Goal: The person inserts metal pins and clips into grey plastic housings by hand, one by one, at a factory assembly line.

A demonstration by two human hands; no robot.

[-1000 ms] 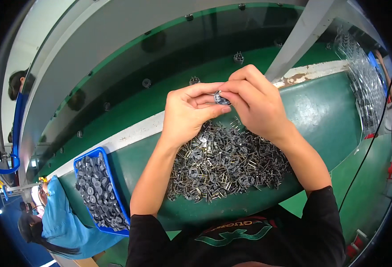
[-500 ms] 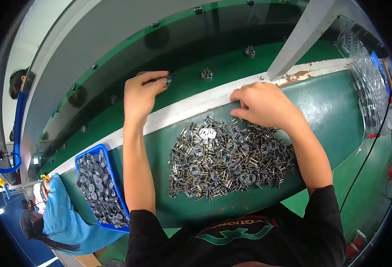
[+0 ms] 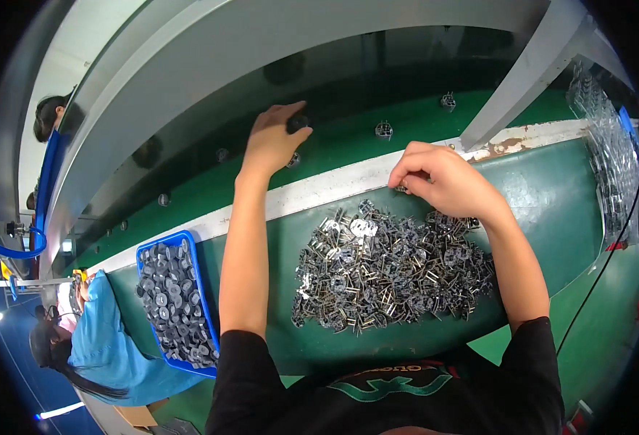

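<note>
My left hand (image 3: 270,141) is over the dark green belt, thumb and forefinger curved around a dark round piece (image 3: 298,123) whose details are too dim to read. Just below the thumb, a small part with metal prongs (image 3: 293,159) rests on the belt. My right hand (image 3: 443,177) is closed in a pinch above the far right side of a heap of metal-pronged plug inserts (image 3: 392,268). Between its fingertips a bit of one plug insert (image 3: 402,188) shows; the fingers hide most of it.
A blue tray (image 3: 202,290) of dark round caps stands left of my left forearm. Spaced parts (image 3: 384,129) sit along the belt, behind a white rail (image 3: 312,194). A grey post (image 3: 515,80) rises at right, near clear plastic trays (image 3: 613,159). A person in blue (image 3: 109,348) sits at left.
The view has shifted, and the parts on the belt have moved right. My right hand's fingers have closed into a pinch. My left hand stays over the belt.
</note>
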